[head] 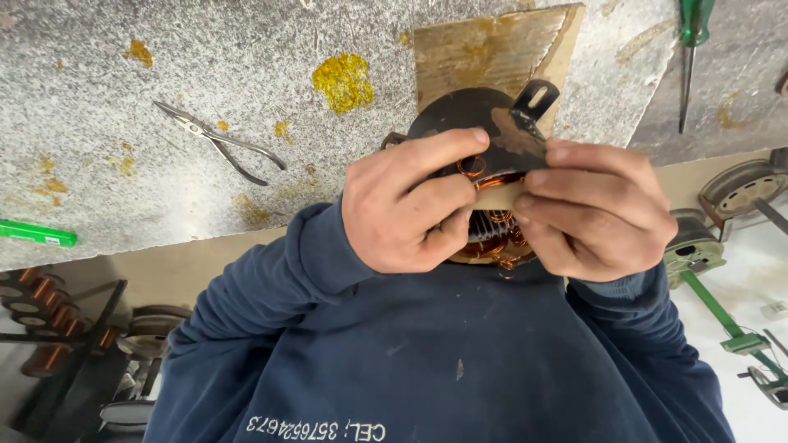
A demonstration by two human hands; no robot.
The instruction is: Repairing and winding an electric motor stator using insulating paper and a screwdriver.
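Gripping a round dark motor part (484,135) from both sides, the person's two hands meet just above the navy sweatshirt (427,353) in the head view. Left hand (408,209) curls around the part's left edge, thumb lying across its dark cover, fingers closed on it. Right hand (595,209) clasps the right edge, fingers folded over a pale strip (497,195) beside the copper windings (492,238) that show between the two hands. A slotted metal tab (535,98) sticks up from the cover. Behind the part lies a worn board (492,49) on the speckled grey bench (164,66). Pliers (217,141) rest on the bench well to the left, a green-handled screwdriver (691,49) to the right.
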